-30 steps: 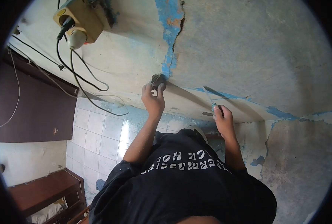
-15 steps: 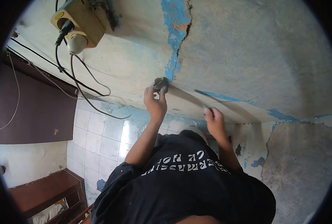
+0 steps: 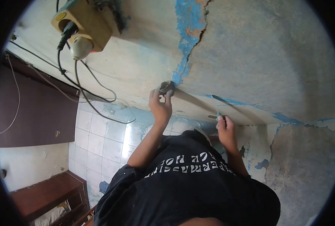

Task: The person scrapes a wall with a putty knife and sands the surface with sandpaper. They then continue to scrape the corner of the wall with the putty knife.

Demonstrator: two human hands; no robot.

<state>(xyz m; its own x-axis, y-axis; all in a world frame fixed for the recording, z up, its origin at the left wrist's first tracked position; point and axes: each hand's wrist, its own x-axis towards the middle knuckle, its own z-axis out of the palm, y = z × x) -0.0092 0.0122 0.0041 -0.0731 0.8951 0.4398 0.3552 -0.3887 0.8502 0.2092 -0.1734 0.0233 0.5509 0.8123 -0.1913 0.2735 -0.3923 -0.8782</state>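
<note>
Closed around a small dark round cup-like thing [image 3: 166,87] with a hollow top, my left hand [image 3: 161,109] stays close to the wall. That thing sits just below a strip of peeling blue paint [image 3: 183,56] with a crack along it. My right hand [image 3: 226,126] grips the teal handle of a slim tool [image 3: 217,108], whose thin end points up toward the wall. Its exact kind is too small to tell. Behind it runs a blue line of bare paint [image 3: 231,101] on the wall.
A yellowed power socket box [image 3: 96,28] with plugs hangs on the wall at upper left. Loose black cables [image 3: 79,81] droop from it. A brown panel [image 3: 32,109], white floor tiles [image 3: 96,132] and a wooden cabinet [image 3: 47,190] are on the left.
My right hand has moved slightly right and down, and its tool now shows more clearly. My left hand still holds the dark cup-like thing. The whole view has shifted a little.
</note>
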